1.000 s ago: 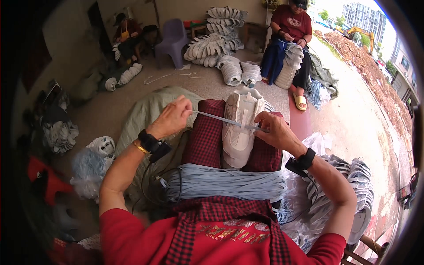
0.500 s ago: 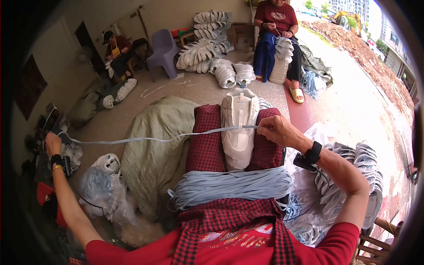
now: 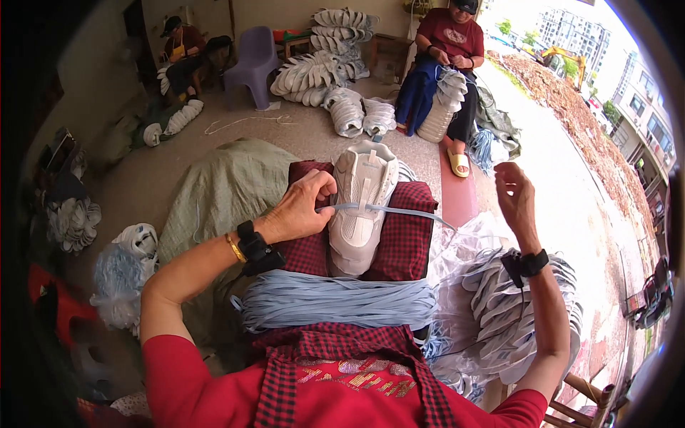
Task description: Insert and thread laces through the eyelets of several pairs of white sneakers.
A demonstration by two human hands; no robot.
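A white sneaker [image 3: 354,237] stands toe toward me on a red-and-black checked cushion [image 3: 402,246]. A flat light-blue shoelace [image 3: 408,212] runs across its tongue and trails to the right, where its far part is lost against the bright background. Beside the shoe's left edge, my left hand [image 3: 303,205] pinches the lace. My right hand [image 3: 516,194] is raised off to the right with its fingers curled; whatever it may hold cannot be made out. A thick bundle of light-blue shoelaces [image 3: 339,299] lies across my lap in front of the toe.
Stacked shoe uppers [image 3: 524,307] sit at my right beside clear plastic [image 3: 457,250]. A green woven sack [image 3: 221,189] covers the left. Ahead are a purple chair [image 3: 252,64], piled uppers [image 3: 314,71] and a seated person [image 3: 453,43] handling laces; another person [image 3: 184,53] sits far left.
My left hand has come from far left to the shoe's left side. My right hand has moved away from the shoe, out to the right. More lace now lies on the right side.
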